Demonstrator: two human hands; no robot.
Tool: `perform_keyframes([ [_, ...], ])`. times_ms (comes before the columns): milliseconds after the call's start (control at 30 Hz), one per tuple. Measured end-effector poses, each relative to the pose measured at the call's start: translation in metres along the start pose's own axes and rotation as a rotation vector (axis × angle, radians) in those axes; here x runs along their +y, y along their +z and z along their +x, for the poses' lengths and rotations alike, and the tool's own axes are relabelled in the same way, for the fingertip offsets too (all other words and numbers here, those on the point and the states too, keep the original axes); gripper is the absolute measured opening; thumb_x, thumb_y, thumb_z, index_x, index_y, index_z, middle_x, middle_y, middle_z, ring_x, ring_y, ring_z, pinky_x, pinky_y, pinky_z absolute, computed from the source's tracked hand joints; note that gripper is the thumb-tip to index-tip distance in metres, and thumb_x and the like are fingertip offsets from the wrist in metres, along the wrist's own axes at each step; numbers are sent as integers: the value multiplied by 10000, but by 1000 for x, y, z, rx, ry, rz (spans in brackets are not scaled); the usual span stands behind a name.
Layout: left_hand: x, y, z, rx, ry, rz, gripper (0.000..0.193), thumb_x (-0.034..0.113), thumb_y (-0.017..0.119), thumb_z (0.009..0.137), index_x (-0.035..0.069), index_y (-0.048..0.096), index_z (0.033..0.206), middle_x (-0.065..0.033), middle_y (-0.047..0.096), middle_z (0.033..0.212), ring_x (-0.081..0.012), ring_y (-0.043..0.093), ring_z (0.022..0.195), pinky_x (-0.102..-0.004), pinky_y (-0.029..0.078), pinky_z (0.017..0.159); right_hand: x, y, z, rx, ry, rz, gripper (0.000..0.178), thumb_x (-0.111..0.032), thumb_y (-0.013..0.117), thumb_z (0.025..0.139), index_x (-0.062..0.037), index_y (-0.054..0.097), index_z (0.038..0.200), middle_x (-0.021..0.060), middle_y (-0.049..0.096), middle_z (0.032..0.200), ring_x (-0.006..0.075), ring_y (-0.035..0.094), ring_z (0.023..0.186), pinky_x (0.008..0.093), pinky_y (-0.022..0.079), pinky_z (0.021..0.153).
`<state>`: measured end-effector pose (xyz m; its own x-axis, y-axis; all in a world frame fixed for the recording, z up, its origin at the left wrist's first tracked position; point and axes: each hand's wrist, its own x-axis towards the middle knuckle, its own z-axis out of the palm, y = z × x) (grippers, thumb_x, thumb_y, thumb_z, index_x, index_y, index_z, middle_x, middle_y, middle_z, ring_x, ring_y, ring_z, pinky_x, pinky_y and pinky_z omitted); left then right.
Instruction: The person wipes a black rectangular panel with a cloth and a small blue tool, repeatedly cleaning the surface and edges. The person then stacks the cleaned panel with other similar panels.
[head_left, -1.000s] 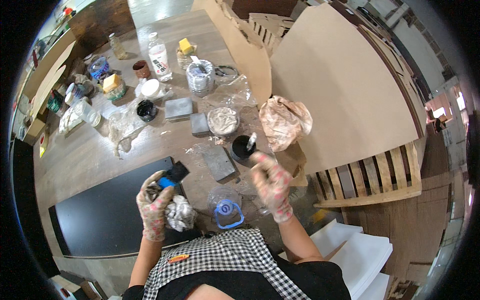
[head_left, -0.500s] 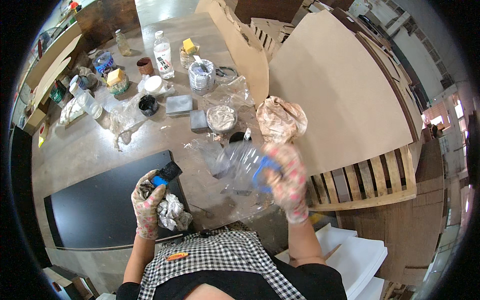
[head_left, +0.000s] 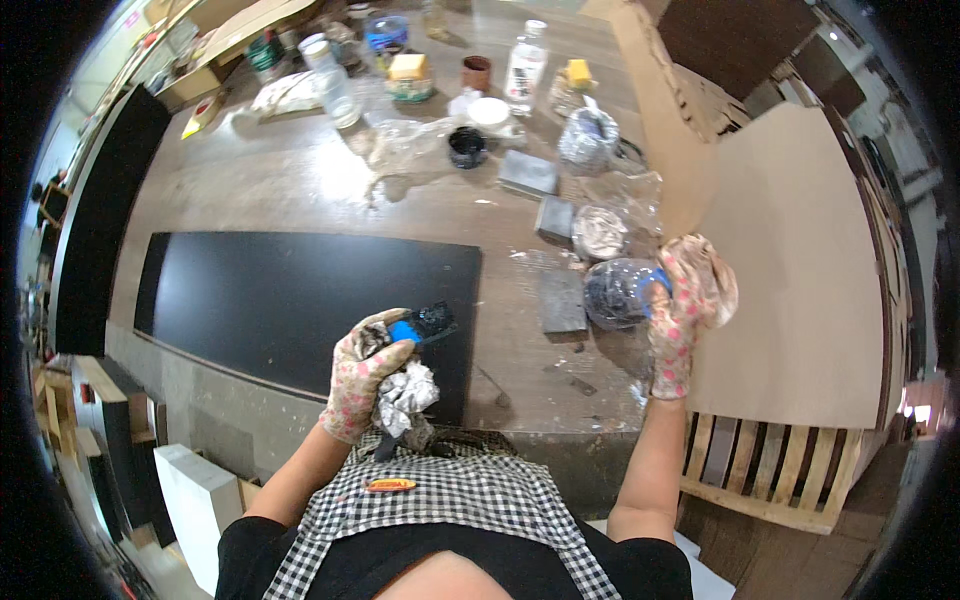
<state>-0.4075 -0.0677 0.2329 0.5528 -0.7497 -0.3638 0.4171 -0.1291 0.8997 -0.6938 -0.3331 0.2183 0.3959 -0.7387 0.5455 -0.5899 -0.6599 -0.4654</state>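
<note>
My left hand (head_left: 363,372), in a floral glove, is closed around a small blue tool with a black, wet-looking head (head_left: 432,323). A crumpled white and grey rag (head_left: 406,396) is bunched in the same hand. Under the tool's head lies a flat black panel (head_left: 300,290). At the right, my gloved right hand (head_left: 676,325) grips a clear plastic container (head_left: 612,291) by its blue part. The container is low at the table, and something dark shows through it. Beside it lies a grey block (head_left: 563,301). A stained beige cloth (head_left: 718,285) is partly hidden behind this hand.
Farther back are two more grey blocks (head_left: 527,173), an open black pot (head_left: 467,147), a bowl with crumpled cloth (head_left: 600,233), a clear bottle (head_left: 526,68) and yellow sponges (head_left: 408,67). Cardboard (head_left: 790,280) stands along the right side above a slatted wooden pallet (head_left: 760,465).
My right hand has brought the clear plastic container down beside the grey block, where the dark pot was. The view has swung left. My left hand keeps the blue tool and rag.
</note>
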Motion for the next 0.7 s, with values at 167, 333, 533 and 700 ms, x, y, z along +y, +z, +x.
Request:
perform_keyframes([
  [167, 2, -41, 6, -52, -25, -61, 392, 54, 731, 868, -10, 635, 1243, -69, 704, 903, -100, 658, 769, -248, 551, 717, -15, 0, 3, 51, -100, -147, 305, -56, 659, 900, -13, 672, 1201, 144, 618, 1338, 338, 488, 1350, 465, 321, 1165],
  [333, 15, -106, 18, -142, -33, -16, 465, 125, 726, 842, -13, 614, 1271, -74, 699, 978, -120, 655, 822, -268, 540, 782, -28, 17, -7, -18, 15, -321, 356, -63, 678, 857, -47, 680, 1213, 159, 620, 1311, 338, 499, 1316, 467, 342, 1140],
  [533, 40, -193, 36, -167, -137, -163, 484, 130, 737, 880, -11, 574, 1313, -90, 693, 964, -121, 659, 780, -253, 554, 724, -153, 65, -32, 201, -12, -305, 383, -29, 633, 912, -16, 623, 1294, 151, 614, 1326, 319, 538, 1272, 427, 392, 1107],
  [700, 50, -205, 39, -367, -149, -168, 522, 187, 753, 887, -6, 558, 1331, -74, 676, 1040, -128, 649, 888, -269, 535, 814, -310, 156, -83, -341, 266, 769, 558, -231, 796, 854, -29, 592, 1333, 103, 596, 1349, 237, 580, 1223, 369, 449, 1062],
])
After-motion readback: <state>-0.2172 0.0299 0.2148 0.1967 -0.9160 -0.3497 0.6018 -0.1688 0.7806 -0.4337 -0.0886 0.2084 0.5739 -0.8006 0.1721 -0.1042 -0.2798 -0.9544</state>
